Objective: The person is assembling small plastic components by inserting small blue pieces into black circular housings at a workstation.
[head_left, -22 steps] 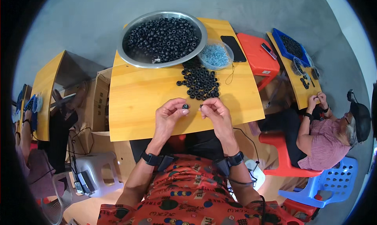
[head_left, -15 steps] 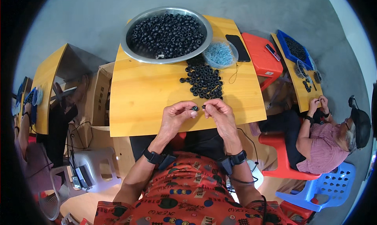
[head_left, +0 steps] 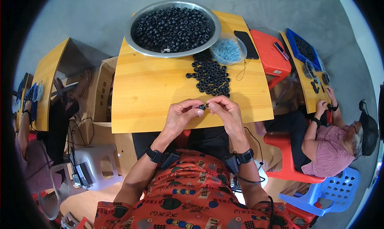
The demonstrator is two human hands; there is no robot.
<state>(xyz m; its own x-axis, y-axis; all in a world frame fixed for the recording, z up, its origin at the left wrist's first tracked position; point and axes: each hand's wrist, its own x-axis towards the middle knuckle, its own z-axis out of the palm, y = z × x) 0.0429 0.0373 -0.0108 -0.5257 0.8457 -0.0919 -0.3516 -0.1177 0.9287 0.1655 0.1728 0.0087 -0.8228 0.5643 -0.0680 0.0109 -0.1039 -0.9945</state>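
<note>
Over the near part of the yellow wooden table (head_left: 144, 101), my left hand (head_left: 178, 118) pinches a small black ring-shaped plastic piece (head_left: 202, 107) between thumb and fingertips. Right beside it, the thumb and forefinger of my right hand (head_left: 229, 116) are closed on something small and dark, mostly hidden by the fingertips. The two fingertip grips almost meet, and I cannot tell whether the two parts touch. Just beyond my hands lies a loose pile of the same black pieces (head_left: 212, 78).
A steel basin (head_left: 129, 35) full of black pieces stands at the far edge. Beside it are a clear tub (head_left: 243, 55) of small light-blue parts and a black phone (head_left: 247, 45). A red stool (head_left: 264, 49) adjoins the table. Co-workers sit at tables on both sides.
My right fingertips have come closer to the black piece in my left hand, narrowing the gap. The co-worker at right has reached one hand farther over their table.
</note>
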